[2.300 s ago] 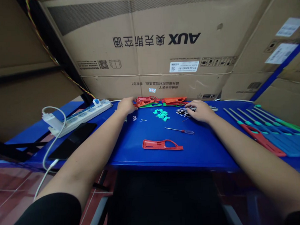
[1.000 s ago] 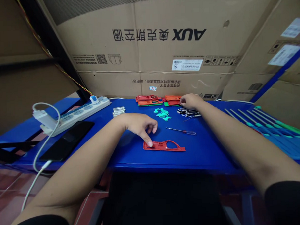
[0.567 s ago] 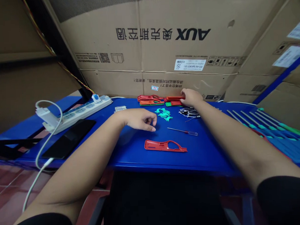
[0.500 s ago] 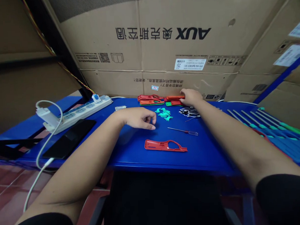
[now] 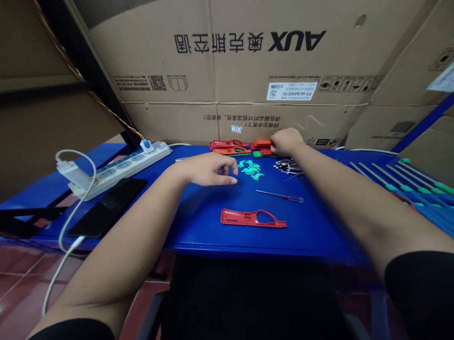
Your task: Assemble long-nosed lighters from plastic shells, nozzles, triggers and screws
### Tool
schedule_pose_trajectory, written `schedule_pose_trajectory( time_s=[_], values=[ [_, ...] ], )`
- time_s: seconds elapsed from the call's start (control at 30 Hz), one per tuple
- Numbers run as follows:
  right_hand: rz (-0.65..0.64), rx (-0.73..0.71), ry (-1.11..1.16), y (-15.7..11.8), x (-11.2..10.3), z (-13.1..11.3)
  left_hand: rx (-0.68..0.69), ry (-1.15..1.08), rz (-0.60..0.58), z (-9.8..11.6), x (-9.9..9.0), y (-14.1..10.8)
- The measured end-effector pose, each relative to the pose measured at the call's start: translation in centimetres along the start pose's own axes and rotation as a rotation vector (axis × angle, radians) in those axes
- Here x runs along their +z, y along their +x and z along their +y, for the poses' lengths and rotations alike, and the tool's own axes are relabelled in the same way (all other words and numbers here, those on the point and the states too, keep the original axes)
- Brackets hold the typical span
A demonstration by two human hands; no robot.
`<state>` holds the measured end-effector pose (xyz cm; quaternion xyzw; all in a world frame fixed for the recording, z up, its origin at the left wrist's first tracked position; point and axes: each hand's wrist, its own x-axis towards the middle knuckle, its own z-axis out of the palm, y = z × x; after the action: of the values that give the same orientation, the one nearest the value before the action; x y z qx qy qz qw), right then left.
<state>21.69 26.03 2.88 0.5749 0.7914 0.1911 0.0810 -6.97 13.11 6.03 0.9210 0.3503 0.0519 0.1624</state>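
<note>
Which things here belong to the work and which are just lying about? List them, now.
Work:
left hand
right hand
stacked casings
front casing
teal clips
screwdriver
black parts

Lying about:
power strip
phone
cardboard boxes

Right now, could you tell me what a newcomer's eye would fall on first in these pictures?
A newcomer would likely notice the red plastic housing lying by itself on the blue table, nearest the person. Just beyond it sits a small heap of teal plastic parts, between the left hand and the right hand, which is at the red and green plastic pieces along the far edge. The large cardboard box printed AUX fills the background.
</note>
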Motion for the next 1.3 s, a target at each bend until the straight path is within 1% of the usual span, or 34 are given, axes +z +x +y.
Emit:
schedule_pose_trajectory(
  time_s=[0.17,0.27,0.43,0.57,0.7,0.83,0.97,1.1,1.3],
  values=[
    [0.016,0.005,0.015,0.6,0.0,0.1,0.024,-0.006,0.035,0.0,-0.2,-0.2],
    [0.011,-0.007,0.034,0.5,-0.2,0.3,0.023,-0.010,0.049,-0.1,-0.3,-0.4],
    [0.029,-0.074,0.045,-1.3,-0.7,0.6,-0.014,0.002,0.078,-0.2,-0.7,-0.7],
    [0.004,-0.154,0.051,-2.8,-0.8,0.5,-0.047,0.002,0.081,-0.3,-0.8,-0.7],
    [-0.025,-0.167,0.067,-3.0,-0.7,0.9,-0.048,0.011,0.087,-0.6,-0.8,-0.8],
    [-0.039,-0.183,0.125,-2.2,-0.8,2.2,-0.062,0.016,0.095,-0.9,-1.1,-1.1],
    [-0.026,-0.102,0.181,-0.8,-0.9,2.6,-0.077,0.026,0.114,-0.9,-1.4,-1.3],
    [-0.063,-0.020,0.196,1.0,-1.0,1.3,-0.078,0.040,0.119,-0.9,-1.3,-1.4],
    [-0.138,-0.034,0.200,4.4,-1.9,-1.6,-0.091,0.055,0.118,-0.7,-1.4,-1.4]
  ],
)
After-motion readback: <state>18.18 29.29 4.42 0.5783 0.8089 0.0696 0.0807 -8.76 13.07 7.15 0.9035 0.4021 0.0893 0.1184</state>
